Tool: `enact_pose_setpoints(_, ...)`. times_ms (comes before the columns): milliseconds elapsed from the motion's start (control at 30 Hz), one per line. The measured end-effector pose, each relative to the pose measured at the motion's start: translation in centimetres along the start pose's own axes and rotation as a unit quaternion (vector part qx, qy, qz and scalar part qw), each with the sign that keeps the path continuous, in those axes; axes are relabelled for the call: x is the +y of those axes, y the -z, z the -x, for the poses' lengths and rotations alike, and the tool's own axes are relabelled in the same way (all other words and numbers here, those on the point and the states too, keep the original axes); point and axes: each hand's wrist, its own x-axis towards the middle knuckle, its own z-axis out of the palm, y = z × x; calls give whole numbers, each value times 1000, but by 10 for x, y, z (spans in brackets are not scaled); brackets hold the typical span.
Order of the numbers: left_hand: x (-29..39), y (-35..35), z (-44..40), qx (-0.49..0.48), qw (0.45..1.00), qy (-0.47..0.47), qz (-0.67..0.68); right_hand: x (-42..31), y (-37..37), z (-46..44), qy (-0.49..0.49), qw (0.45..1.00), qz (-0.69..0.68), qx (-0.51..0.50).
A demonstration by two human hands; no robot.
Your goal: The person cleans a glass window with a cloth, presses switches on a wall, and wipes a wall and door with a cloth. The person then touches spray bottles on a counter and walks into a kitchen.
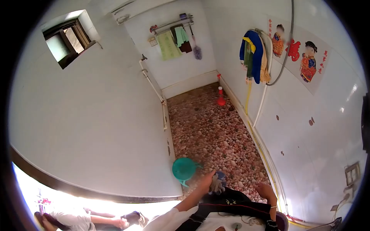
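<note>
My left hand (208, 180) is closed on a crumpled grey and blue cloth (218, 184) in front of my body. Its exact kind is hard to make out; it could be more than one piece. Close by on the left, a green plastic basin (184, 168) stands on the pebble-patterned floor (216, 134). My right hand (264, 190) is at the lower right, apart from the cloth, with its fingers curled in. Whatever those fingers may hold is hidden. A black and white garment covers my front.
Another person (77, 219) is outside at lower left, hands near a dark object. Along the right wall run a yellow hose (248, 100) and pipes, below hanging clothes (252, 56). A red bottle-shaped object (221, 99) stands at the back. Towels (169, 45) hang on a rack (173, 25).
</note>
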Motion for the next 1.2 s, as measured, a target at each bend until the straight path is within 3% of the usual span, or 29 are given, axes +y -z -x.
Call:
enact_pose_setpoints(233,11,-11,5,39,999,23,-9,25,-14,-11,20,999,35,16)
enact_pose_setpoints(300,14,-20,7,140,986,22,-87,3,3,-1,-18,1000,3,-10)
enact_pose_setpoints(433,-10,16,-38,132,983,31,-127,17,-5,-8,-20,999,23,-32)
enact_pose_setpoints(500,-22,36,-61,33,998,32,-49,18,-5,-6,2,1000,-1,21)
enact_pose_setpoints(533,-9,21,-45,33,998,31,-50,16,-3,-6,3,1000,-1,22)
enact_pose_setpoints(633,26,-27,3,63,988,48,-129,14,2,-6,-17,1000,-1,14)
enact_pose_setpoints(700,35,-44,14,152,969,40,-190,16,2,-6,-32,999,-15,17)
enact_pose_setpoints(833,54,-57,20,206,967,26,-151,23,0,-14,-32,999,22,-16)
enact_pose_setpoints(900,73,-70,40,234,960,31,-150,31,-8,-18,38,999,20,26)
enact_pose_setpoints(1000,54,-31,6,219,965,-42,-140,40,-12,-25,33,998,-44,-27)
enact_pose_setpoints(1033,54,-24,2,231,963,-50,-128,100,-55,-58,106,991,85,-18)
enact_pose_setpoints(1067,58,-18,-1,202,969,-28,-137,97,-57,-65,125,988,90,-22)
enact_pose_setpoints(1133,65,-18,4,183,973,-13,-137,95,-46,-61,82,993,65,-52)
enact_pose_setpoints(1167,68,-28,14,201,972,-19,-121,24,-3,-28,-16,999,-30,-22)
enact_pose_setpoints(1200,68,-34,23,218,970,-22,-106,21,-1,-26,-8,999,-26,-28)
